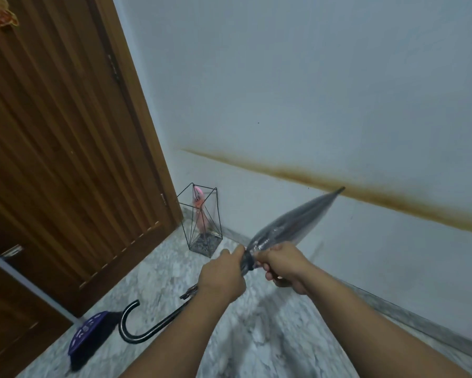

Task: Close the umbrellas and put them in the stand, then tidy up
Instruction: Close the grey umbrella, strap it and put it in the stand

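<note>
A closed clear umbrella (292, 222) with dark ribs points up and to the right, its tip near the wall. My left hand (222, 274) pinches the gathered canopy at its lower end. My right hand (286, 264) grips the same bunched end from the right. The umbrella's black curved handle (136, 324) hangs low by the floor, below my left forearm. A black wire stand (202, 219) sits in the corner by the door, with a pink folded umbrella (200, 211) upright inside it.
A purple brush with dark bristles (90, 335) lies on the marble floor (158, 268) near the handle. A wooden door (65, 148) fills the left. The white wall (311, 91) with a brown stain runs along the right.
</note>
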